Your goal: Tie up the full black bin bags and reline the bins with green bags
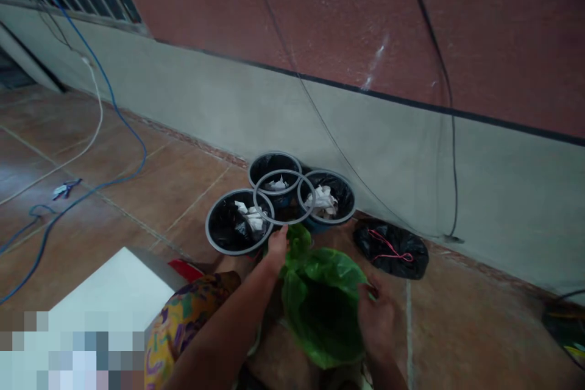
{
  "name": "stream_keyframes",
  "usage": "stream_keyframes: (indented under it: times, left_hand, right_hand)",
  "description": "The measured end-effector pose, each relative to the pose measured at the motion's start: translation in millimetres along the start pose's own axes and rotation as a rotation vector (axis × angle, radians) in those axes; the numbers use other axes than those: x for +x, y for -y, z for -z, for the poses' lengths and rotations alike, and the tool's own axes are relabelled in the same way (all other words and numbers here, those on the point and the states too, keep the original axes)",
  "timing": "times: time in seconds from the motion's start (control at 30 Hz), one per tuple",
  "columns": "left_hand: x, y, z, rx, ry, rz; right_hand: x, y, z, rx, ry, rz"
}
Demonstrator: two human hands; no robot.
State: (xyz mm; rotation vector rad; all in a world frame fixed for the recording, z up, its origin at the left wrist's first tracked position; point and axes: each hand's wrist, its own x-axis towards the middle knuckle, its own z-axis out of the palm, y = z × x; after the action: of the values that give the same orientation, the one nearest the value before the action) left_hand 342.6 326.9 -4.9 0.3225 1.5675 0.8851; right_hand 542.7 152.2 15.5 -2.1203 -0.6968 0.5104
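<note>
On the head view, my one feed, the green bag [324,323] sits low in the frame, just right of centre, its mouth spread round a dark hollow; I can't tell whether a bin stands inside. The right hand [378,317] is curled on the bag's right edge and seems to grip it, though some fingers are hidden. The left hand [277,248] pinches the near side of a thin grey ring [283,172] at mid-frame — whether it also grips the bag's bunched upper corner I can't tell. I judge the step in hand to be dressing the bag's mouth, the ring not yet seated on it. To my mind the next move calls for the right hand to hold the plastic spread while the left lowers the ring evenly. The left bin [207,226], back bin [274,153] and right bin [353,198], black-lined with white crumpled paper [322,200] inside, crowd behind the ring and could catch it. A tied black bag [393,265] lies right of centre, limiting elbow room; a white box [121,292] fills the lower left — clear of the hands — and a blue cable [144,146] loops down the left.
</note>
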Motion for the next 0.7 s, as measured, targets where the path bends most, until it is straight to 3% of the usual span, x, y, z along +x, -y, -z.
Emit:
stream_keyframes:
  times: [0.13, 0.3, 0.47, 0.7]
  left_hand:
    - [20, -22, -21, -0.232, 0.029, 0.091]
    - [20, -28, -19, -0.312, 0.047, 0.048]
    - [-17, -14, 6, -0.240, 0.151, -0.033]
    - [-92, 49, 67, 0.044, 0.444, -0.100]
  right_hand:
    - [-7, 36, -30, 0.078, 0.097, 0.067]
    - [-14, 45, -39, 0.119, 0.177, 0.051]
    - [-13, 49, -29, 0.223, 0.172, -0.040]
    - [-12, 21, 19, 0.183, 0.044, -0.170]
